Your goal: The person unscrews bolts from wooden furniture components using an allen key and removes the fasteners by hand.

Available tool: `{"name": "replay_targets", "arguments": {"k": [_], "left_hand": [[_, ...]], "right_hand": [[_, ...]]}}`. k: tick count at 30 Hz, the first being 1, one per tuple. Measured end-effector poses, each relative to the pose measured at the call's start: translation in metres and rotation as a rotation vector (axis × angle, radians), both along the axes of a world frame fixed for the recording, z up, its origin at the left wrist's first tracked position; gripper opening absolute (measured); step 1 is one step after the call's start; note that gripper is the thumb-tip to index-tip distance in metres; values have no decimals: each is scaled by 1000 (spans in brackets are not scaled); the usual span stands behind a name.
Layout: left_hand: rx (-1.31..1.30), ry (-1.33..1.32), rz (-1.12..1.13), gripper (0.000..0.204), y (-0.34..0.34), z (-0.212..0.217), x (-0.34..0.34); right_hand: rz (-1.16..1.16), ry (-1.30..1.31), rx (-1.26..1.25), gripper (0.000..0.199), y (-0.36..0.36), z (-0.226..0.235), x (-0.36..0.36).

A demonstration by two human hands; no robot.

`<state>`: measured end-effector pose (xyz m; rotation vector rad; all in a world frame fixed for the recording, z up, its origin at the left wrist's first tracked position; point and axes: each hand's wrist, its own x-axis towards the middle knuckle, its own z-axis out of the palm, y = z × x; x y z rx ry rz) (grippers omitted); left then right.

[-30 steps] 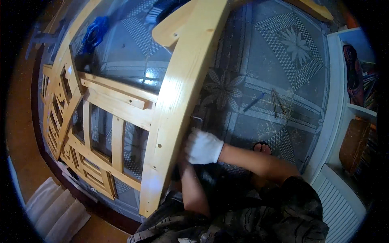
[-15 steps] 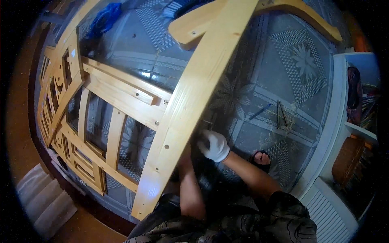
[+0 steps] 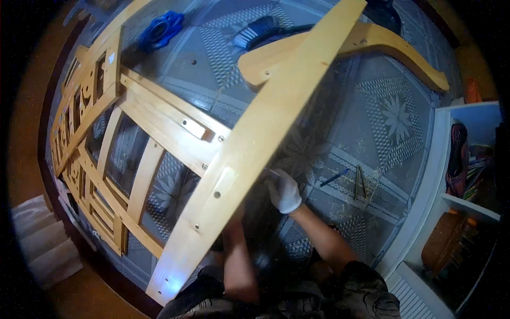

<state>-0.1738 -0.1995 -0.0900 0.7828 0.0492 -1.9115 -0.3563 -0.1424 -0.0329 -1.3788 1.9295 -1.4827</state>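
Observation:
A long pale wooden plank (image 3: 249, 141) with drilled holes slants across the middle, part of a large wooden frame. My right hand (image 3: 282, 192), in a white glove, is beside the plank's right side. Its fingers are closed around a thin metal rod (image 3: 272, 171) that pokes out towards the plank; its exact kind is too small to tell. My left forearm (image 3: 240, 260) reaches under the plank's lower part, and the left hand is mostly hidden there in shadow. A wide crosspiece (image 3: 164, 125) with a small block on it joins the plank from the left.
Slatted wooden panels (image 3: 87, 133) stand at the left. A curved wooden piece (image 3: 393, 48), a brush (image 3: 255, 33) and a blue plastic bag (image 3: 162, 31) are at the far side. A blue pen (image 3: 334, 177) and thin metal rods (image 3: 360, 183) lie right, near a white shelf (image 3: 425, 181).
The whole view has shifted, and the plank now appears lower and further left at its near end. My gloved right hand has turned slightly and stays beside the plank.

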Motion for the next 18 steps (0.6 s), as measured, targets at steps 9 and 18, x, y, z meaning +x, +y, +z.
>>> {"name": "replay_targets", "arguments": {"k": [9,18], "left_hand": [[-45,-19,-16,53,-44,7,-28],[-55,17,-38,52,-71,-21,-89]], "right_hand": [[246,478,49,23,-56,4,-106],[306,780,30,14,-99,15,-184]]}}
